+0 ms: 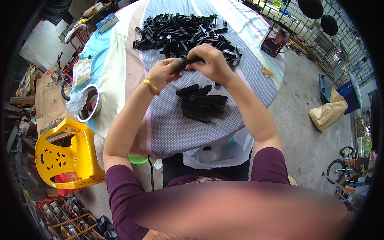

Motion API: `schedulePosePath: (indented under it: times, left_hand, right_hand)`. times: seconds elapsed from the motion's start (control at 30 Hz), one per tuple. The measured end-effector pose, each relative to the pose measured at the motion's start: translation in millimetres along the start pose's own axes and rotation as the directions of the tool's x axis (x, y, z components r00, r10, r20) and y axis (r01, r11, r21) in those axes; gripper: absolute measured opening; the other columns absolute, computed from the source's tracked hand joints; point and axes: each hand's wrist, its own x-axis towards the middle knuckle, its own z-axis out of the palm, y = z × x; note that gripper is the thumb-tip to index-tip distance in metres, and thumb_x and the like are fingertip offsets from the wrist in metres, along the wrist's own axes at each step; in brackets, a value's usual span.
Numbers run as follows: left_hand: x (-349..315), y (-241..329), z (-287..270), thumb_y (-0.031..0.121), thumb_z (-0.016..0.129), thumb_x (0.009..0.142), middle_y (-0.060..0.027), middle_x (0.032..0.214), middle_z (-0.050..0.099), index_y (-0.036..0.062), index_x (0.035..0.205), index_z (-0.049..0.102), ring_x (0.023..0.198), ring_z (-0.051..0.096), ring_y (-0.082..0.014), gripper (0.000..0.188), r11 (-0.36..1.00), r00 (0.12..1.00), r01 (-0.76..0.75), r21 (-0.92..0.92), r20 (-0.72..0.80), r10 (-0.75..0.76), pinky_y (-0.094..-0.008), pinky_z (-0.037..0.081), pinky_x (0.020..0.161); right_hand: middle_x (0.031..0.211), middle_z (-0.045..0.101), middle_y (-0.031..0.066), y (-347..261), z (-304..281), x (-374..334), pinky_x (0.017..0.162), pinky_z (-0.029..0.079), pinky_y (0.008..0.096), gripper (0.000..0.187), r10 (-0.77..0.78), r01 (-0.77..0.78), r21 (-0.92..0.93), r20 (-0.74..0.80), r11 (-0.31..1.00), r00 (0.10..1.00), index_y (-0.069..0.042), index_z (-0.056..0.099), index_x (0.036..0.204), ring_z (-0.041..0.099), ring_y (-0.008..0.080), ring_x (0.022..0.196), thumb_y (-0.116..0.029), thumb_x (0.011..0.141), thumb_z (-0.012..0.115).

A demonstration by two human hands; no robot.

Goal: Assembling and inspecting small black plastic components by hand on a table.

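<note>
The left hand [162,73] and right hand [213,66] meet above the table, fingers of both closed around a small black piece [185,61], mostly covered by them, its shape hard to make out; just beyond them spreads a heap of black plastic parts [180,31], partly hidden by the right hand; nearer the body than the hands, a bunch of black strips [205,105] lies on the dotted tablecloth [170,134]; well right of them, a phone [275,39]; well left, a bowl [99,108], its reddish-brown contents unclear, clear plastic [77,101] overlapping its rim; nearer the body, the table edge partly hides a whitish bag [219,155].
</note>
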Motion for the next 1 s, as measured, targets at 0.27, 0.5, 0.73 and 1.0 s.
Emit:
schedulePosePath:
  times: [0.27,0.5,0.73,1.0]
  left_hand:
    - [-15.3,10.8,0.0,0.026,0.059,0.088,-0.0036,0.081,0.061,0.001,0.097,0.061,0.062,0.057,-0.0093,0.027,0.995,0.99,0.067,-0.068,0.128,-0.058,-0.0177,0.048,0.053]
    - [-20.4,6.4,8.3,0.017,0.063,0.085,-0.0041,0.075,0.063,0.0005,0.101,0.062,0.057,0.057,-0.0081,0.023,0.956,0.988,-0.152,0.252,0.074,0.138,-0.0186,0.044,0.047]
    - [-25.5,12.2,13.4,0.009,0.062,0.083,-0.0037,0.069,0.062,-0.0005,0.101,0.062,0.052,0.055,-0.0065,0.02,0.8,0.937,-0.285,0.528,-0.023,0.349,-0.0203,0.043,0.045]
    - [-31.4,13.5,20.5,0.006,0.066,0.078,-0.0076,0.068,0.063,0.0015,0.103,0.061,0.053,0.055,-0.0098,0.026,0.543,0.821,-0.447,0.711,0.085,0.565,-0.0254,0.045,0.051]
  right_hand:
    - [0.081,0.058,0.0037,-19.4,7.1,-1.9,0.074,0.046,0.0344,0.037,-0.059,0.066,-0.188,0.043,0.98,0.997,-0.008,0.056,0.099,0.057,0.0226,0.079,-0.007,0.065,0.072]
    - [0.079,0.056,0.0012,-23.7,12.9,-1.7,0.077,0.043,0.0352,0.042,-0.207,0.213,-0.323,0.052,0.922,0.977,-0.01,0.053,0.113,0.055,0.0195,0.08,-0.013,0.073,0.067]
    - [0.102,0.062,0.0086,-13.0,-0.9,0.0,0.09,0.042,0.0339,0.048,0.07,-0.07,-0.025,0.012,0.997,0.997,-0.002,0.055,0.115,0.056,0.0215,0.098,-0.012,0.071,0.072]
    - [0.089,0.065,0.0078,-12.3,-13.8,1.6,0.072,0.048,0.0253,0.039,0.295,-0.342,0.147,0.267,0.928,0.917,0.001,0.06,0.107,0.06,0.0131,0.078,-0.011,0.073,0.072]
